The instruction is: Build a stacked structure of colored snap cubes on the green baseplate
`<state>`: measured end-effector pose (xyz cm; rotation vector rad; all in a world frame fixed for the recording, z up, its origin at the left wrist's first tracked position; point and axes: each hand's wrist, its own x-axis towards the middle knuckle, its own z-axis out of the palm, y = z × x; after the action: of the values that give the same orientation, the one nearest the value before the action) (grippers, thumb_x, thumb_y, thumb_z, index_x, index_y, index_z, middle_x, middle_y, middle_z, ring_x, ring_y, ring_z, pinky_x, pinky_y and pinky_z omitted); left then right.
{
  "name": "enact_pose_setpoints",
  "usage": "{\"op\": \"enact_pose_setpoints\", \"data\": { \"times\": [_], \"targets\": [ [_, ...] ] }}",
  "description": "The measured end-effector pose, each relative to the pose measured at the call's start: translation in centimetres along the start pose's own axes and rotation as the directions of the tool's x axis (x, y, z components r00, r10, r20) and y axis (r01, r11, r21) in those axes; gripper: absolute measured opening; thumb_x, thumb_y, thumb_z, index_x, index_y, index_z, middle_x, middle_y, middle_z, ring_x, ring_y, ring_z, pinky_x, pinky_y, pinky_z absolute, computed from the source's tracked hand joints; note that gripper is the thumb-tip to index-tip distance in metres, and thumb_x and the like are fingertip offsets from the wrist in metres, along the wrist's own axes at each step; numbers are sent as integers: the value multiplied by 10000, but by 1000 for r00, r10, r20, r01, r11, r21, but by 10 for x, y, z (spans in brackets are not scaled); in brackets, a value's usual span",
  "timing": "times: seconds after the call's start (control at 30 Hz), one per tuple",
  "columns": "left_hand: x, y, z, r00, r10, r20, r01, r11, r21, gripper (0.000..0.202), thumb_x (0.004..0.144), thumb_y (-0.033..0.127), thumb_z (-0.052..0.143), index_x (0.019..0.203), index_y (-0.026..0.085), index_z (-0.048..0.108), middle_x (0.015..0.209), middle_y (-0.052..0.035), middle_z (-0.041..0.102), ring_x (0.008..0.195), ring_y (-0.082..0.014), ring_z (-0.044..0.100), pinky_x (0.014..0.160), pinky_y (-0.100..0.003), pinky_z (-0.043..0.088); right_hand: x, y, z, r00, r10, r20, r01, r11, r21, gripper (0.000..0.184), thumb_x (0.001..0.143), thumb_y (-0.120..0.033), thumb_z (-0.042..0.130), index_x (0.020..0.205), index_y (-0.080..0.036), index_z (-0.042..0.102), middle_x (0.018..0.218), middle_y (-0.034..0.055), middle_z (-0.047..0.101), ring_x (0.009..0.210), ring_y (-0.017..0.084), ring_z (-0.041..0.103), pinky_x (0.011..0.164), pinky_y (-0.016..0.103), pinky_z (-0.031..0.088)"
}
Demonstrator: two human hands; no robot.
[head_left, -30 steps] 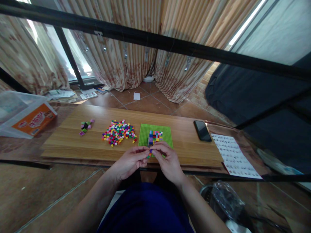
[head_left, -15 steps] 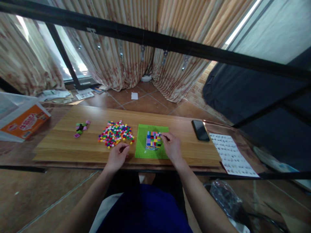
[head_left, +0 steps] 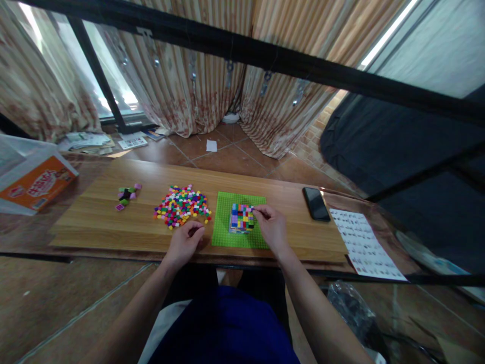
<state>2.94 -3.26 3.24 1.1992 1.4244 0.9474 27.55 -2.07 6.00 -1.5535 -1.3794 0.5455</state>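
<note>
Brick stack (head_left: 241,219) on green baseplate (head_left: 223,218), right hand (head_left: 273,228) at its far corner

The right hand reaches in from the side, palm down, with its fingertips at the stack's far right corner. Its grip is narrow, thumb and forefinger drawn in close to each other. Whether the tips meet, or pinch a small brick between them, I cannot tell.

The left hand (head_left: 185,242) rests near the front of the bench (head_left: 291,198), between the baseplate and the near edge of a loose brick pile (head_left: 182,205). Its fingers curl, thumb and forefinger bent toward each other in a loop; I cannot tell whether the tips touch or hold anything.

The stack stands upright around the middle of the baseplate, its top a patchwork of many colours, with bare green studs around it. Left of the loose pile, well apart, lies a small cluster of pink, green and black pieces (head_left: 127,195). Right of the right hand lies a dark phone (head_left: 316,204), and just beyond it a printed sheet (head_left: 367,243).
</note>
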Motion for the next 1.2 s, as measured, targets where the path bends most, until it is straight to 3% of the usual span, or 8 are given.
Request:
{"op": "enact_pose_setpoints", "data": {
  "times": [0.33,0.8,0.93,1.1,1.2],
  "targets": [
    [5,-11,0,999,51,-1,-51,999,-14,275,679,437,651,760,177,610,619,21,589,537,-132,558,519,-244,448,-4,-1,-5,970,-237,60,244,936,-255,214,885,-287,515,823,-206,704,808,48,704,752,178,637,726,296,483],
    [3,-9,1,999,53,5,-53,998,-20,263,685,418,649,758,167,621,610,22,581,538,-126,545,512,-235,432,-3,-1,-3,952,-289,98,305,904,-301,242,906,-236,496,754,-196,680,756,44,669,738,172,619,699,274,462],
    [-2,-4,5,1000,21,3,-20,995,-98,294,663,432,667,762,160,616,606,25,575,535,-117,529,508,-228,416,-4,0,-5,946,-304,109,323,907,-269,232,904,-239,505,784,-202,700,781,52,693,770,185,641,721,288,483],
    [-20,7,11,997,-68,42,76,969,-234,332,637,436,709,786,156,614,595,41,553,528,-93,506,503,-205,399,-13,-4,-13,959,-284,-8,280,948,-154,236,911,-260,491,971,-216,716,929,59,731,853,190,671,789,312,512],
    [-32,19,16,990,-88,106,118,941,-318,328,636,415,732,793,149,623,585,44,545,528,-75,488,507,-187,387,-29,-15,-16,966,-243,-83,236,968,-90,235,906,-279,504,965,-210,720,928,64,732,842,193,670,771,318,517]
  ]
}}
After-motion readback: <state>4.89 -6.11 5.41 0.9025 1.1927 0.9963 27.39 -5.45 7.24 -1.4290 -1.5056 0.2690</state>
